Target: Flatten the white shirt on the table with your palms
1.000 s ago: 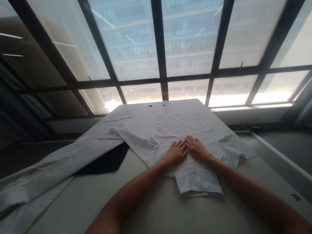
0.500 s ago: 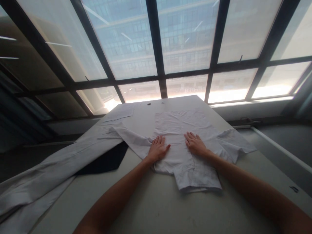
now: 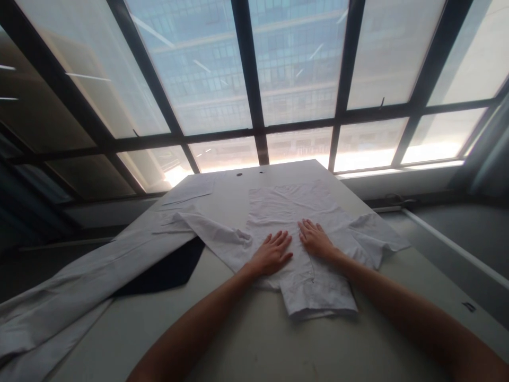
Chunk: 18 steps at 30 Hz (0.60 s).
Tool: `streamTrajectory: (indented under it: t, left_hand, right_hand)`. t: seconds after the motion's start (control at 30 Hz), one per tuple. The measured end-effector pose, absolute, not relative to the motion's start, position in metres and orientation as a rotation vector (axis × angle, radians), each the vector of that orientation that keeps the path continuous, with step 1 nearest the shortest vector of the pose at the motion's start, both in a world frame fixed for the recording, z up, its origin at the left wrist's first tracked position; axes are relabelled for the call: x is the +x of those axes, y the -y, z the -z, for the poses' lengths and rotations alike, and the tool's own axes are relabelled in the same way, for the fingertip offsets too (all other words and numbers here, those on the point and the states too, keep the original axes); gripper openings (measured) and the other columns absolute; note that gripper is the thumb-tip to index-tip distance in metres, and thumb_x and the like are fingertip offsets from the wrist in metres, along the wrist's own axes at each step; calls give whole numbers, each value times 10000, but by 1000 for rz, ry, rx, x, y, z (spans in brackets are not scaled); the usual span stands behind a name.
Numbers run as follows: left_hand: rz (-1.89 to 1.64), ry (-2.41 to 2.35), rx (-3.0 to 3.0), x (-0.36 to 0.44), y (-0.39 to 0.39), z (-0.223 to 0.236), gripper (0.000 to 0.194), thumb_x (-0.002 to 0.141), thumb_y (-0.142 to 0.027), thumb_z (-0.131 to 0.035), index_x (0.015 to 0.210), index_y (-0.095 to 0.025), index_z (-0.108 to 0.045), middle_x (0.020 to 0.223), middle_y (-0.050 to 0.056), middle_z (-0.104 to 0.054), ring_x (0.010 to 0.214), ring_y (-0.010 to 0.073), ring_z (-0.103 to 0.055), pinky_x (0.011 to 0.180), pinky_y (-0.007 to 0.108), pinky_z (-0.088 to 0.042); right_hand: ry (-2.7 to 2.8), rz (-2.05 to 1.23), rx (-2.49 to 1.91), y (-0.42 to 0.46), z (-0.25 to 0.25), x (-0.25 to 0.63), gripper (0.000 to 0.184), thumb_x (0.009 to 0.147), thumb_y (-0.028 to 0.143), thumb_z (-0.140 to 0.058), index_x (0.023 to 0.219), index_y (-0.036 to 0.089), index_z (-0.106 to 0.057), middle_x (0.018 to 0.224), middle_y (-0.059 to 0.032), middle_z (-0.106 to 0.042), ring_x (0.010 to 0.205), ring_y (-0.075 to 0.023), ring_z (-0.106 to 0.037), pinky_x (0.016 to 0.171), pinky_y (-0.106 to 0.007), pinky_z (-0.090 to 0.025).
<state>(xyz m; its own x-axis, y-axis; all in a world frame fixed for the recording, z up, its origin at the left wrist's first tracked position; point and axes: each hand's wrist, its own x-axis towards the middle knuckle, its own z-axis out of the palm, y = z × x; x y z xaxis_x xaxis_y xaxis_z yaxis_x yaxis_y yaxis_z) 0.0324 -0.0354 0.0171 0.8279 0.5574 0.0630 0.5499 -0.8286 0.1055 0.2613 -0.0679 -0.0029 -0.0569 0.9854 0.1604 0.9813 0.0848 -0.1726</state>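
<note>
A white shirt (image 3: 294,228) lies spread on the desk (image 3: 254,339), mid-frame. The left hand (image 3: 272,253) and right hand (image 3: 316,240) lie flat and open on it, holding nothing. It looks partly smoothed; sleeves still stick out, unfolded.

Thin, creased white cloth shirt (image 3: 294,223) on a smooth matt table (image 3: 246,339); glossy glass window (image 3: 207,63) panes

Left hand (image 3: 271,254) now nearer right hand (image 3: 316,240) than half second ago, though not touching as second ago; both flat on white shirt (image 3: 294,223); right hand barely shifted; view tilted slightly.
</note>
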Motion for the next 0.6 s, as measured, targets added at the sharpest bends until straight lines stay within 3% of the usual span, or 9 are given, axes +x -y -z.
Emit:
streamTrajectory:
  t: [0.23,0.43,0.6]
  left_hand:
    - [-97,-908,2888,32,36,-14,640,1058,-573,-239,1609,-247,-244,1668,66,-196,1548,237,-129,1244,476,-107]
    - [-70,-912,2858,33,37,-18,641,1058,-573,-241,1610,-247,-242,1671,60,-180,1550,236,-114,1243,475,-105]
    - [-88,-907,2860,33,38,-17,643,1055,-584,-235,1609,-256,-242,1671,57,-184,1550,235,-121,1241,474,-112]
  right_hand:
    - [2101,-14,-2082,60,7,303,627,1043,430,-235,1573,105,-320,1646,-140,-267,1526,-256,-204,1219,-472,-174]
    - [1870,94,-2310,48,11,378,597,1036,386,-277,1522,58,-388,1599,-186,-360,1482,-286,-301,1185,-486,-242]
    - [1774,221,-2235,57,2,361,553,1035,343,-286,1498,82,-438,1589,-188,-377,1492,-280,-287,1194,-471,-223]
